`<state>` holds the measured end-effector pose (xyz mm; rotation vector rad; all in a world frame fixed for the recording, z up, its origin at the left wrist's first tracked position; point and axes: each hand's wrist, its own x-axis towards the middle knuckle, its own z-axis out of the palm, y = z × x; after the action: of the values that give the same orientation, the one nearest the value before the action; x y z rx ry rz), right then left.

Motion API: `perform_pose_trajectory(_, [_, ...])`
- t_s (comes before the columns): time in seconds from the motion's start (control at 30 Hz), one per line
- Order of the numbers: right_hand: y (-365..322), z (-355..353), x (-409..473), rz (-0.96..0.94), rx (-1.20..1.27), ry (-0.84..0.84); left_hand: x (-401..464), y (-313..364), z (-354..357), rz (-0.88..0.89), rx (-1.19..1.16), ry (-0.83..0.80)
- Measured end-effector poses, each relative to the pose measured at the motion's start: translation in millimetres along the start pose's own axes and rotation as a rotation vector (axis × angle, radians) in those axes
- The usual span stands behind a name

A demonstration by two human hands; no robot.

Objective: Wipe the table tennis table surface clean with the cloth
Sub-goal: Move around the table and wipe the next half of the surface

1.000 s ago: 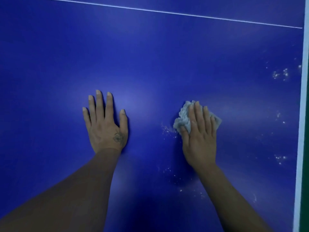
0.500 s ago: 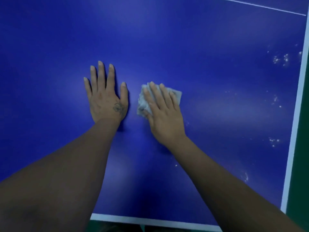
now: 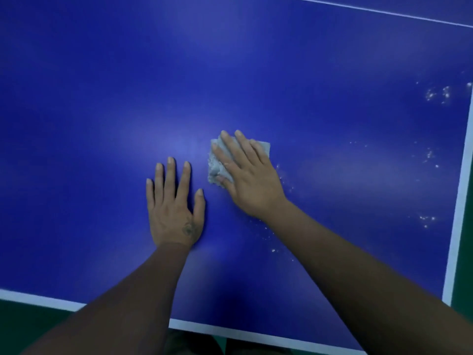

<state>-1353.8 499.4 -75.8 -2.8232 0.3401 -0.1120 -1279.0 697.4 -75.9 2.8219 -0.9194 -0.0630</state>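
Since 0.5 s ago the right hand (image 3: 252, 185) has carried the cloth (image 3: 217, 162) slightly right of the left hand (image 3: 174, 211), widening the gap between them. Its fingers (image 3: 231, 149) lie straight and slightly spread, pressing the crumpled grey cloth flat on the blue table (image 3: 102, 98). The left hand rests palm-down, fingers extended, holding nothing. White specks (image 3: 437, 93) dot the right side.

A dark green floor (image 3: 464, 265) shows beyond the right edge of the tabletop and also below its near edge, at the lower left. Under the near edge, something dark (image 3: 194, 344) is visible, but it is too dim to identify.
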Motion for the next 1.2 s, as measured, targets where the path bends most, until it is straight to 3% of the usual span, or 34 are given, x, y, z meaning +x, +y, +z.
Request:
perform_pose_trajectory(0.13, [55,-10,34,-0.063,-0.072,0.008,1,1,1,-0.012,-0.025,-0.002])
perform_pose_trajectory(0.27, [126,-33,42,0.164,-0.089,0.081,2,2,2,-0.011,-0.037,-0.006])
perform_pose_trajectory(0.43, [91,-37,-33,0.379,-0.019,0.048,0,3,0,-0.014,-0.039,-0.01])
perform_pose_trajectory(0.57, [46,-27,-83,0.287,-0.011,-0.039,2,3,-1,-0.018,-0.052,0.0])
perform_pose_trajectory(0.83, [103,-36,-14,0.222,-0.055,0.017,2,4,1,-0.018,-0.051,0.003])
perform_pose_trajectory(1.07, [44,-20,-75,0.185,0.026,-0.025,2,2,1,-0.018,-0.046,-0.018])
perform_pose_trajectory(1.2, [61,-20,-38,0.164,-0.008,0.011,3,3,2,-0.015,-0.045,-0.014])
